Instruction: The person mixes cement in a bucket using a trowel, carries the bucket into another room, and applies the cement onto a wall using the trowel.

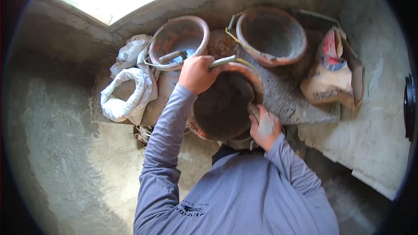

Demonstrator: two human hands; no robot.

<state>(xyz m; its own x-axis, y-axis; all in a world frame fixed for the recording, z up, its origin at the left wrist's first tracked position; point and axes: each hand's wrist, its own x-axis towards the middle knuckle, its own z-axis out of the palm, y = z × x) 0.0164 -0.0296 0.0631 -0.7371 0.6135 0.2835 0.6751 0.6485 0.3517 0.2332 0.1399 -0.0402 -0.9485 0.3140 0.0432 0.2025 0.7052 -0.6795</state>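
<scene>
Left hand [197, 75] clamped on handle [223, 62] of near bucket [224, 102], tilted over mortar heap [287, 93]. Right hand [263, 127] fisted on tool, scraping inside. Bucket nearly emptied; residue left. Two other buckets [179, 40] behind.

Three round reddish buckets [224, 104] are in view: one gripped between the fingers of both hands, two [178, 41] [271, 35] beyond the fingertips. Two hands, the left hand [197, 75] and the right hand [264, 126]. One white sack [128, 93] lies left of the left fingers; one brown paper bag [333, 76] right of the right fingers.
</scene>
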